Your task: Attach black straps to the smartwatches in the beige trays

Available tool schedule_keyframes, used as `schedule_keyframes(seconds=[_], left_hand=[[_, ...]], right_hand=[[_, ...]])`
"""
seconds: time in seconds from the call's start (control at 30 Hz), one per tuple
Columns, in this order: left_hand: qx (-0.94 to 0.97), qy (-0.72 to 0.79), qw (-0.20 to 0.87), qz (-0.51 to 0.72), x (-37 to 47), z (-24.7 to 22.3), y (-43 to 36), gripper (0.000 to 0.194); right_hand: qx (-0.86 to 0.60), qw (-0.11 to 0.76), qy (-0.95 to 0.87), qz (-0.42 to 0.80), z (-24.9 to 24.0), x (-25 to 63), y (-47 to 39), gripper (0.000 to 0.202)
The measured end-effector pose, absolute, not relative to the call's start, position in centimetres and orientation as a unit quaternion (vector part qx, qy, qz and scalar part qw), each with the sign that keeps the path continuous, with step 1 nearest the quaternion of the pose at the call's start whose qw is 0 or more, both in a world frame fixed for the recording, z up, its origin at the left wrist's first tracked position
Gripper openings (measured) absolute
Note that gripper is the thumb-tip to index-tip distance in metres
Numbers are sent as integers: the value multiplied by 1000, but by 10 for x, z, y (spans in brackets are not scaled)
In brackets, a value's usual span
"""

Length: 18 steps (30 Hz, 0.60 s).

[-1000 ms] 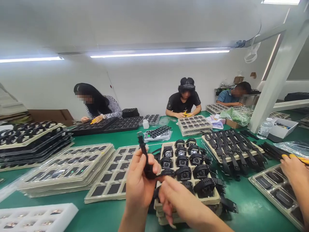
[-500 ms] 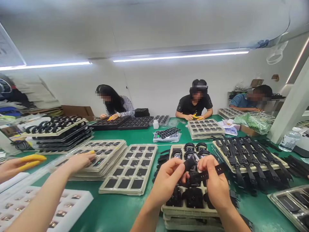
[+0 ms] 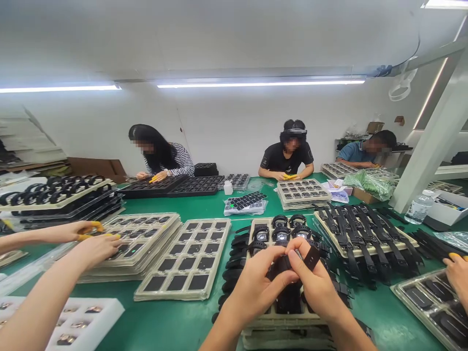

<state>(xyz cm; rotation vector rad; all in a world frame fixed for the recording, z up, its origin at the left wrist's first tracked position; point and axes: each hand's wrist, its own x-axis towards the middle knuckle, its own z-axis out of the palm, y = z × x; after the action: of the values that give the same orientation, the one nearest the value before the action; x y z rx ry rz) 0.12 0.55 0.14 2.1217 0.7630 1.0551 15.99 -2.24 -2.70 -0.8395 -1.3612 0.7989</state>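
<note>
My left hand (image 3: 256, 278) and my right hand (image 3: 316, 282) meet over a stack of cream trays (image 3: 310, 319). Both are closed on a black watch strap (image 3: 312, 257), whose end sticks up past my right fingers. Whatever the strap joins to is hidden behind my fingers. Beneath and beyond my hands, black watches (image 3: 281, 235) sit in the top tray with their straps curled. More black straps hang over the tray's left side.
Right of me, a tray holds flat black straps (image 3: 365, 239). A tray of dark square pieces (image 3: 177, 263) lies to the left. A co-worker's hands (image 3: 91, 243) with yellow finger covers reach over another tray stack. Another person's hand (image 3: 458, 275) enters at the right edge.
My hands have drawn together, and the strap end now points up by my right fingers. The camera view has turned slightly right. A person's hand has appeared at the right edge.
</note>
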Motion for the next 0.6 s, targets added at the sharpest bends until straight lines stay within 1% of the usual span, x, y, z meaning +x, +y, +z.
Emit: schedule_keyframes(seconds=[0.13, 0.33, 0.43, 0.6], left_hand=[[822, 274, 263, 424, 3, -2, 7, 24], [828, 272, 221, 437, 0, -3, 8, 18], [830, 277, 234, 423, 2, -3, 8, 16], [811, 250, 292, 441, 11, -16, 7, 30]], right_hand=[[-354, 661, -559, 355, -29, 159, -20, 25], [-346, 729, -479, 345, -35, 150, -19, 25], [-353, 722, -491, 337, -34, 149, -19, 25], [-370, 697, -525, 318, -35, 150, -17, 29]])
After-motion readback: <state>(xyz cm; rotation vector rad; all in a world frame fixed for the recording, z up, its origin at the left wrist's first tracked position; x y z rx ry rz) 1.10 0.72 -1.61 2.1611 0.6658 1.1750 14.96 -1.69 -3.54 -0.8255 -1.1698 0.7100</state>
